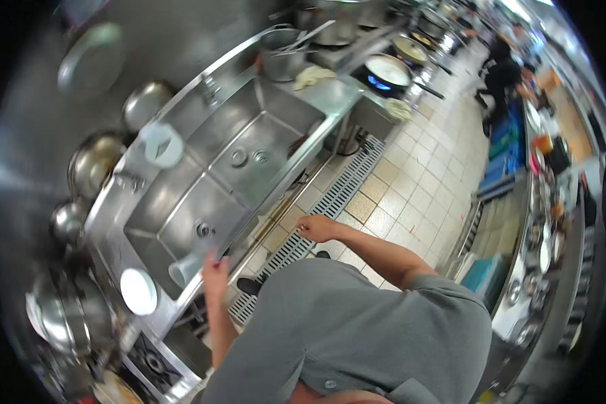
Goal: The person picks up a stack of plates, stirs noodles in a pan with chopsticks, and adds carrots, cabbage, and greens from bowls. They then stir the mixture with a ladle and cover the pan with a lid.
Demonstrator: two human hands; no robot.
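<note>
My left hand (215,273) is over the front rim of the steel sink (182,222), slightly blurred, with its fingertips apart. A translucent plastic container (182,271) lies tilted inside the basin, close beside that hand. My right hand (318,229) hangs over the floor in front of the sink, its fingers curled in with nothing visible in them. A round white tub or lid (139,291) rests on the sink's near left corner. Farther along the back ledge is a white plastic jug (161,145).
Steel bowls (94,168) hang along the wall. A pot with utensils (283,57) and a cloth (314,77) are past the sink. A pan (387,70) sits over a blue flame. A floor grate (343,188) runs along the sink. A person in dark clothes (501,77) works farther off.
</note>
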